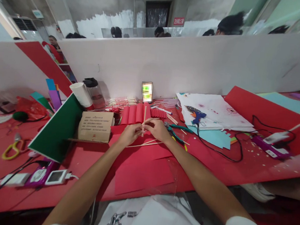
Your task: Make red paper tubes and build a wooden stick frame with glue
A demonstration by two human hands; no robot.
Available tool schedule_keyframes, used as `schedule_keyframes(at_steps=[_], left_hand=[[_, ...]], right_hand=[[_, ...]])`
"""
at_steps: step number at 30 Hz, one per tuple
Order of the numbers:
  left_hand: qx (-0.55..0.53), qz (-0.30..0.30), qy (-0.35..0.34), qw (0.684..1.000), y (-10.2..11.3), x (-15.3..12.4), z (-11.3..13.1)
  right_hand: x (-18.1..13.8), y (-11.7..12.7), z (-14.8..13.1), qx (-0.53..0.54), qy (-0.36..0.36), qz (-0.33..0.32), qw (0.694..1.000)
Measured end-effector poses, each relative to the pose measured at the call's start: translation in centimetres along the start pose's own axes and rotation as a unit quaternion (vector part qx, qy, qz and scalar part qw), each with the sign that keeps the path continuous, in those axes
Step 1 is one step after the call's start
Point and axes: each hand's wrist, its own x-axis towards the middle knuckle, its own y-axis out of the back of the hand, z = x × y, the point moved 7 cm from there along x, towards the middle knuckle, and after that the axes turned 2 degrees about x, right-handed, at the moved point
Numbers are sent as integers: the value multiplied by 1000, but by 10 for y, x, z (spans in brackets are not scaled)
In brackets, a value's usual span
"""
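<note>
As the left hand and right hand pinch one thin wooden stick upright before the pleated red paper, stick-fitting seems underway, demanding steady fingertip control.

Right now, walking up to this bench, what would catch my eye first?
Mid-table, the left hand and right hand pinch a thin wooden stick upright, in front of a pleated red paper. On the red table, a blue glue gun lies on white paper to the right, and a green board sits beside a cardboard box on the left.
</note>
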Motion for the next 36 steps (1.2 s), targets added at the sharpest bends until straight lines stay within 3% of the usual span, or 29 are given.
schedule_keyframes(at_steps=[15,26,36], left_hand=[[31,6,33,999,2,-1,-1],[73,1,25,997,4,-2,0],[87,-11,20,996,4,-2,0]], right_hand=[[-2,4,-9,-45,51,36,997],[-2,-4,-4,-29,7,-16,999],[-2,-7,-3,-34,18,-22,999]])
